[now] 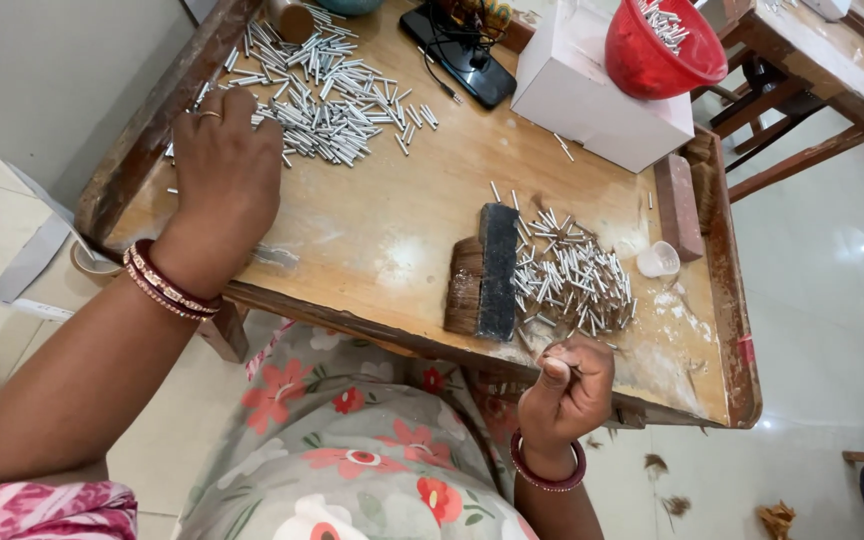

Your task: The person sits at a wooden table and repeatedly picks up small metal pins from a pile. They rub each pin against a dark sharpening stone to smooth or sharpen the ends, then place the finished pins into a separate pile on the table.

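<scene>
While the left hand (224, 160) rests spread, holding nothing, on the big pile of metal tubes (327, 85) on the counter (392, 230), the right hand (567, 390) is clenched, pinching a few tubes near the brush (485, 272).

I see bare forearms. The left hand (224, 165) wears a thin ring and stacked maroon-and-gold bangles; the right hand (567, 390) wears one maroon bangle. The dress is grey with red and pink flowers.
</scene>
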